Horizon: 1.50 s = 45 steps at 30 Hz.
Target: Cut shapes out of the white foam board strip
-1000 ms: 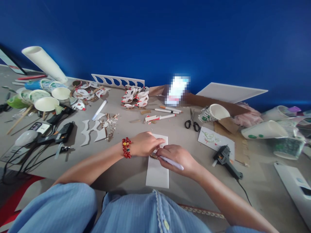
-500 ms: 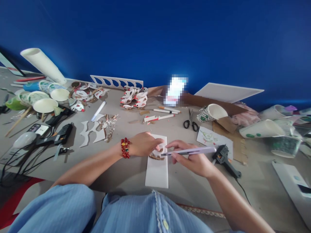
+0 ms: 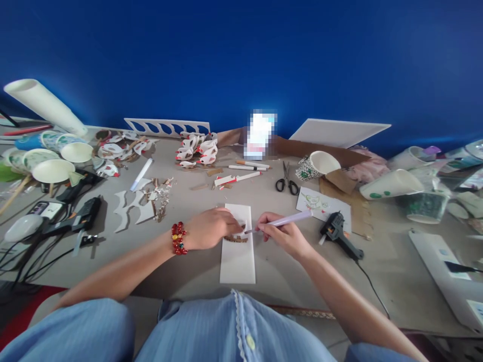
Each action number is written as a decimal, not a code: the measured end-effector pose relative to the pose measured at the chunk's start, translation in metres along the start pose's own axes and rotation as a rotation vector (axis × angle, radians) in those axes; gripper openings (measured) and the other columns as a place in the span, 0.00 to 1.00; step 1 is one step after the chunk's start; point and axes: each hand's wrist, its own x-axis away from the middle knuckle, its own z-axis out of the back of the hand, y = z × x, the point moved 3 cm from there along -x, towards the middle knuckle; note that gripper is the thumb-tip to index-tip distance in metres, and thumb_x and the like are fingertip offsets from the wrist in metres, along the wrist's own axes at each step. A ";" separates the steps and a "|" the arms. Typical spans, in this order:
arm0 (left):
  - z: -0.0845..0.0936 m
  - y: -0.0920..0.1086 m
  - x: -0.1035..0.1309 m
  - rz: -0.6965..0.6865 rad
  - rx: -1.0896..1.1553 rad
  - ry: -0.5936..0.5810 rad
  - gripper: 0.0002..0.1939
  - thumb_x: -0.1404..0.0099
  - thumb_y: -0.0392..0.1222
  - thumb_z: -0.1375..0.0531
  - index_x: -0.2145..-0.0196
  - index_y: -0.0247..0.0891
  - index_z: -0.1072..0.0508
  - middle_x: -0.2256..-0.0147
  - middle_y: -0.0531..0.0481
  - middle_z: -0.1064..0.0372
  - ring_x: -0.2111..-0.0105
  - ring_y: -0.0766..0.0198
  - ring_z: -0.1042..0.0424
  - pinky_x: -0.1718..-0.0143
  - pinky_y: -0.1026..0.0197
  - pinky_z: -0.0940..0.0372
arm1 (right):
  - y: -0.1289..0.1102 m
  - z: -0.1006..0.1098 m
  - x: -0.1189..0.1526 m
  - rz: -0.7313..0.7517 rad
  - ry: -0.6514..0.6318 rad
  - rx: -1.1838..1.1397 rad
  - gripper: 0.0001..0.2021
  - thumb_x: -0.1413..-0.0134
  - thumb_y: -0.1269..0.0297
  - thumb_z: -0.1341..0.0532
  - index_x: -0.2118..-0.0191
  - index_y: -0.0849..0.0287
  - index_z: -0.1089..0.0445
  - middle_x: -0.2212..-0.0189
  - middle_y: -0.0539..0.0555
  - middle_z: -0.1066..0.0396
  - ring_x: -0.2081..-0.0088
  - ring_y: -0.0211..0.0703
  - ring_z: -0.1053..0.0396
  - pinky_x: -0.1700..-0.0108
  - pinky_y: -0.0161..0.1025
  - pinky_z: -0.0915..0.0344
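Observation:
A narrow white foam board (image 3: 237,264) lies on the table in front of me. On its upper part is a small white piece with a brown cardboard strip (image 3: 236,239) along its lower edge. My left hand (image 3: 211,227) wears a red bead bracelet; its curled fingers press this piece down and hide much of it. My right hand (image 3: 284,235) grips a slim lilac craft knife (image 3: 290,219) like a pen. The knife's tip meets the piece at its right side, close to my left fingertips.
White bird-like cutouts (image 3: 196,151), pens (image 3: 247,167) and scissors (image 3: 287,181) lie farther back. To the right are a glue gun (image 3: 339,234), a bird drawing (image 3: 315,202) and paper cups (image 3: 320,165). Scraps (image 3: 160,196) and another glue gun (image 3: 88,213) lie left.
The view has shifted slightly, so most things sit farther left. My right hand has turned the knife, its rear end now higher. My left hand still presses the piece.

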 end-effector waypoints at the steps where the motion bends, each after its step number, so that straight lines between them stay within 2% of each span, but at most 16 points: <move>1: -0.001 0.001 0.001 -0.007 0.010 0.003 0.16 0.32 0.28 0.48 0.53 0.40 0.27 0.59 0.47 0.25 0.58 0.59 0.29 0.51 0.58 0.38 | 0.001 -0.002 0.000 0.001 0.005 0.030 0.09 0.44 0.61 0.41 0.71 0.59 0.31 0.77 0.48 0.35 0.74 0.36 0.37 0.72 0.33 0.40; 5: -0.003 0.002 0.003 -0.031 0.033 0.010 0.13 0.29 0.31 0.49 0.55 0.37 0.26 0.57 0.45 0.26 0.56 0.57 0.31 0.53 0.57 0.37 | 0.007 -0.005 0.000 0.008 0.019 0.126 0.09 0.43 0.63 0.44 0.70 0.59 0.31 0.78 0.47 0.37 0.75 0.35 0.39 0.73 0.32 0.42; 9: -0.004 0.000 0.004 -0.048 0.022 0.014 0.13 0.28 0.32 0.49 0.54 0.39 0.26 0.56 0.45 0.26 0.55 0.57 0.31 0.50 0.56 0.38 | 0.010 -0.007 -0.002 0.023 0.029 0.197 0.07 0.43 0.64 0.43 0.69 0.58 0.31 0.76 0.47 0.36 0.74 0.35 0.39 0.73 0.31 0.42; 14: -0.005 0.001 0.005 -0.032 0.035 0.003 0.14 0.27 0.33 0.49 0.51 0.39 0.27 0.55 0.45 0.26 0.53 0.57 0.31 0.47 0.55 0.39 | 0.012 -0.012 -0.004 0.017 0.023 0.225 0.07 0.44 0.64 0.43 0.70 0.58 0.31 0.79 0.46 0.38 0.76 0.35 0.41 0.73 0.31 0.43; 24: -0.005 0.002 0.004 -0.002 0.016 -0.016 0.15 0.26 0.34 0.51 0.50 0.39 0.27 0.57 0.44 0.26 0.54 0.56 0.31 0.48 0.54 0.39 | 0.014 -0.013 -0.004 0.024 0.027 0.220 0.07 0.43 0.66 0.43 0.70 0.58 0.31 0.81 0.45 0.38 0.77 0.35 0.41 0.73 0.31 0.44; 31: -0.007 0.002 0.005 -0.005 0.026 -0.007 0.16 0.27 0.33 0.51 0.49 0.40 0.27 0.55 0.45 0.27 0.53 0.57 0.31 0.48 0.54 0.38 | 0.020 -0.013 -0.003 0.001 0.025 0.148 0.10 0.39 0.61 0.44 0.67 0.58 0.30 0.82 0.46 0.36 0.77 0.36 0.38 0.73 0.32 0.42; 45: -0.009 0.000 0.005 -0.001 0.028 0.007 0.14 0.28 0.33 0.49 0.51 0.39 0.26 0.55 0.45 0.26 0.52 0.57 0.31 0.46 0.54 0.38 | 0.021 -0.014 -0.003 -0.028 0.040 0.029 0.11 0.41 0.59 0.43 0.69 0.59 0.30 0.83 0.46 0.36 0.79 0.35 0.37 0.75 0.32 0.40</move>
